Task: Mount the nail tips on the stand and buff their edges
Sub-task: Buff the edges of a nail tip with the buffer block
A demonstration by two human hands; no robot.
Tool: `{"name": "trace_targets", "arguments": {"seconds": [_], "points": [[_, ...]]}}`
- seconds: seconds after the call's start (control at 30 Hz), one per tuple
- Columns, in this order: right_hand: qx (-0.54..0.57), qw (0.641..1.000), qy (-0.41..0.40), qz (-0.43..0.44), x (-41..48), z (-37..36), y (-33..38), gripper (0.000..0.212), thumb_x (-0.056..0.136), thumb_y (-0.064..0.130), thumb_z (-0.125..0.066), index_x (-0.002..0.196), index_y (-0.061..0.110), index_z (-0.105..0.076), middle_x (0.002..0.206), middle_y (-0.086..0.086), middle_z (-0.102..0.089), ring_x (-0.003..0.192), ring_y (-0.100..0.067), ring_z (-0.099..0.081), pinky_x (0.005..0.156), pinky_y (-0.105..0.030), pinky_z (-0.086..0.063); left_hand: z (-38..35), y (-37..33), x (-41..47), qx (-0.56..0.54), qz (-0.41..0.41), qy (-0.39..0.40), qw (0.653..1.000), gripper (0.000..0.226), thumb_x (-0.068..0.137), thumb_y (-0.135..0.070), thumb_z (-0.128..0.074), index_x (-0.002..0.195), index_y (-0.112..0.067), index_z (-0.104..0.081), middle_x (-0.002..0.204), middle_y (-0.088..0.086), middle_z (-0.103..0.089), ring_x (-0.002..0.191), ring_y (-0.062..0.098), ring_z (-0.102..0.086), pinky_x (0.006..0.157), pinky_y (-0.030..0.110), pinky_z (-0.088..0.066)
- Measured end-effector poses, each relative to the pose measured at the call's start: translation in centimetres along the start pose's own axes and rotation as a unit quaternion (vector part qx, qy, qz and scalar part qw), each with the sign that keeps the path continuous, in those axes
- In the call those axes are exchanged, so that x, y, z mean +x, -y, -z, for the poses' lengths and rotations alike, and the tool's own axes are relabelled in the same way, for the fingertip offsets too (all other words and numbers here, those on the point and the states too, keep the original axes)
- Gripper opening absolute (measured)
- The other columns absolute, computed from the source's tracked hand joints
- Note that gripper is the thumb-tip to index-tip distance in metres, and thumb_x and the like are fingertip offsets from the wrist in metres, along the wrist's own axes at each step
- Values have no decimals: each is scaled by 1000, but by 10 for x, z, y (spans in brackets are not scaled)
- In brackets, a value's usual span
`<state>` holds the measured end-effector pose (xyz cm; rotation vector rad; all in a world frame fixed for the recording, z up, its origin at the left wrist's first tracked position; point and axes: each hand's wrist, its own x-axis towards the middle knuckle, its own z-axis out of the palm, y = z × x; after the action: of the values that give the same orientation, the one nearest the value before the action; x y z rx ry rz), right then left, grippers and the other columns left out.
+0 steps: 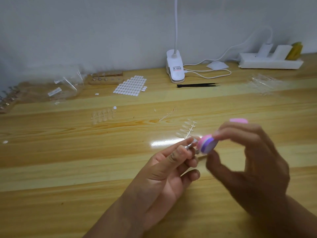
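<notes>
So the person's at a wooden table (68,169), both hands held just off the top, toward the near edge and a bit right of the middle; the left hand (164,172) is palm up with its fingers curled, thumb and fingertips pinching a little metal peg (191,144) that points up and to the right; the right hand (248,160) has a pink and purple buffer block (206,144) pinched between thumb and fingertips, the other fingers loosely arched, and the block's end sits right against the top of the peg; that hand is pretty blurry, and I can't tell whether there's a tip on the peg.

Just beyond the hands lies a strip of clear nail tips (186,128) on its plastic spine; a second bunch of tips (103,115) lies further left, around the middle of the table.

Along the far edge: a wooden stand (106,78) with a few pegs in it; a sheet of white oval stickers (131,85) just to its right; a white clip lamp (175,69) with its cord looped beside it; black tweezers (197,85) lying in front of the lamp; a white power strip (271,62) in the far right corner, with clear plastic packaging (264,85) in front of it; crinkly plastic bags (65,86) toward the far left; another stand (6,102), half cut off at the left edge.
</notes>
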<state>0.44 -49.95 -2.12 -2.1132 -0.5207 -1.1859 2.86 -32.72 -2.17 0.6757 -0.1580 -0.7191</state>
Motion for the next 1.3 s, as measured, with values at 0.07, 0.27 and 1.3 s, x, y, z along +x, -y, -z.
{"name": "trace_targets", "arguments": {"seconds": [0.07, 0.27, 1.3], "points": [[12, 999, 19, 24, -3, -3, 5, 22, 87, 7, -70, 108, 11, -62, 106, 1, -62, 99, -12, -62, 99, -20, -42, 0, 1, 0, -11, 7, 12, 1000, 41, 73, -27, -84, 109, -10, -73, 92, 0, -70, 84, 8, -65, 80, 25, -52], [-17, 994, 5, -107, 5, 7, -20, 25, 85, 14, -65, 108, 16, -57, 103, 10, -60, 93, -11, -60, 89, -19, -45, 2, -6, -1, -3, -2, -5, 1000, 35, 80, -21, -78, 114, -12, -71, 89, -3, -66, 83, 9, -63, 78, 24, -52], [8, 993, 108, 43, 2, 10, -3, 29, 86, -4, -67, 111, 9, -65, 107, -11, -66, 100, -19, -64, 94, -24, -45, -11, -2, -8, 393, -190, -113, 893, 12, 84, -17, -70, 85, -10, -80, 76, 5, -75, 70, 14, -71, 63, 12, -48]]}}
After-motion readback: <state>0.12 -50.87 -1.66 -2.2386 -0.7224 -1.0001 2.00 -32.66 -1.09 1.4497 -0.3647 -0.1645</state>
